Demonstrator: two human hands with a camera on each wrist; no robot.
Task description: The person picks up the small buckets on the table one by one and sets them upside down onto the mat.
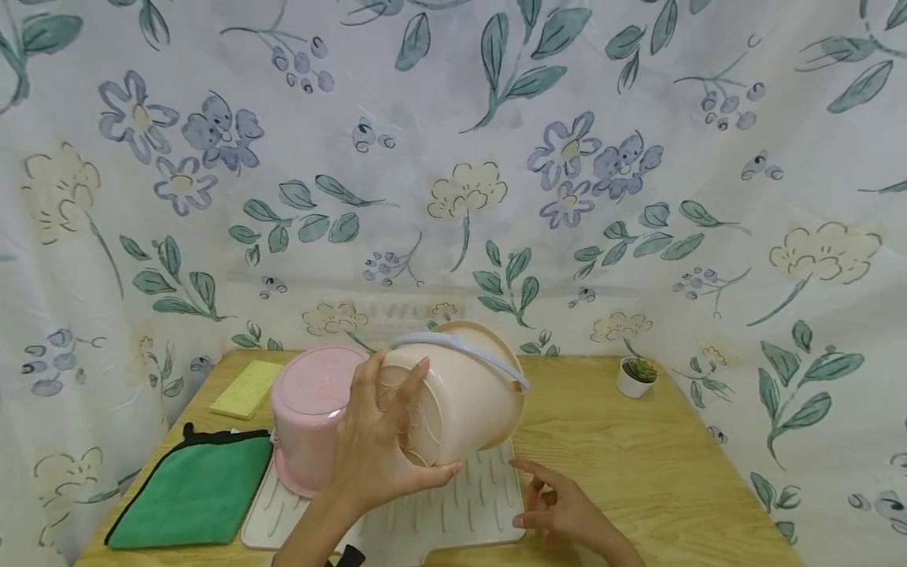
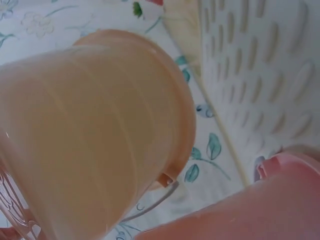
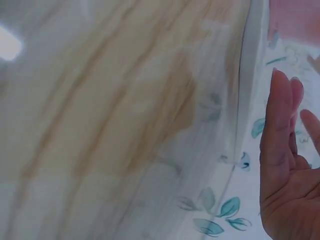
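My left hand [image 1: 375,449] grips a cream bucket [image 1: 478,394] at its base, thumb below and fingers spread over the bottom. The bucket is tipped on its side above the white ridged mat [image 1: 475,504], its rim turned to the right and away. A pale blue handle [image 1: 460,346] lies across its upper side. In the left wrist view, the bucket's wall [image 2: 110,130] fills much of the picture. By the mat's right edge my right hand [image 1: 567,508] is held with loosely bent fingers and nothing in them; the right wrist view shows this hand [image 3: 290,175] too.
Upside down on the mat's left part stands a pink bucket [image 1: 308,429], beside the left hand. Further left lie a green cloth [image 1: 191,492] with black edging and a yellow sponge cloth [image 1: 246,388]. A small potted succulent [image 1: 635,378] stands at the table's back right.
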